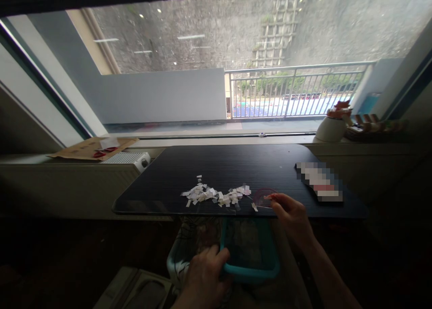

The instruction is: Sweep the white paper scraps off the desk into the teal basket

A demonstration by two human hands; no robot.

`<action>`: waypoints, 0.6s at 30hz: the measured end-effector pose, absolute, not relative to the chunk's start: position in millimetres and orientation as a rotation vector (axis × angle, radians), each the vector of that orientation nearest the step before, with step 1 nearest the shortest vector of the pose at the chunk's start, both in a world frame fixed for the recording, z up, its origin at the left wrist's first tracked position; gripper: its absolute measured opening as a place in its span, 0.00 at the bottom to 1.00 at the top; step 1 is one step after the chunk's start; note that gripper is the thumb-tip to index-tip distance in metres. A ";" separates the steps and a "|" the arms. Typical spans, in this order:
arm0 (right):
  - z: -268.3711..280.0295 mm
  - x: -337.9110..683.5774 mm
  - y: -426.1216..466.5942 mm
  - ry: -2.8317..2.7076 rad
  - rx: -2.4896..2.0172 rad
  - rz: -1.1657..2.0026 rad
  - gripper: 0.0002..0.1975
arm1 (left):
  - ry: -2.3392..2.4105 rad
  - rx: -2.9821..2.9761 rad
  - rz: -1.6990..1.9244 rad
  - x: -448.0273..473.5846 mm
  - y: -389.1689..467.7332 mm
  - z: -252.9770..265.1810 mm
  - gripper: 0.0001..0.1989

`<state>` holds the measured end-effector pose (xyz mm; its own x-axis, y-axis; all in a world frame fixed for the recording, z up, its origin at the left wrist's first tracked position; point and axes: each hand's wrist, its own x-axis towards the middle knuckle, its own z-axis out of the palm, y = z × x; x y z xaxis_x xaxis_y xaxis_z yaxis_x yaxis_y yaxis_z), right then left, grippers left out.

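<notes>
One little reddish thing (268, 197), too small to make out tbh, is pinched between the thumb and fingertips of my right hand (293, 215) near the black tabletop's (219, 160) front edge. White paper scraps (232, 197) lie leftward. Left hand's (206, 269) clamped on the teal tub's (251, 273) rim, lower down.

Free passage extends across the far half of the table (222, 163), behind the paper scraps (211, 192). A narrower gap lies between the right hand (292, 214) and a dark flat object (320, 184). The scraps obstruct low travel along the near side; below its edge, the left hand (211, 264) occupies the left rim of the blue tub (251, 273).
</notes>
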<state>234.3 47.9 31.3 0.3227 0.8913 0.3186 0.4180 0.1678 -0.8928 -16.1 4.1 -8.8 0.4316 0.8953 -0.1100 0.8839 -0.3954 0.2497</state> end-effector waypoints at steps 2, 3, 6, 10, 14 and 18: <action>30.3 235.5 48.1 -1.256 -1.467 0.459 0.10 | 1.535 2.418 0.054 -16.4 3.9 -8.6 0.08; 29.8 236.3 47.7 -1.240 -1.469 0.440 0.10 | 1.533 2.420 0.054 -16.5 3.9 -8.5 0.08; 28.3 238.7 44.8 -1.230 -1.458 0.439 0.10 | 1.535 2.423 0.062 -16.4 3.9 -7.6 0.07; 24.9 241.8 41.3 -1.268 -1.474 0.431 0.11 | 1.531 2.416 0.070 -15.9 3.8 -6.6 0.06; 20.0 245.5 35.2 -1.302 -1.478 0.349 0.11 | 1.531 2.425 0.099 -16.2 3.5 -7.9 0.07; 21.8 242.9 22.6 -1.444 -1.454 0.399 0.09 | 1.542 2.416 0.075 -15.6 3.9 -7.6 0.07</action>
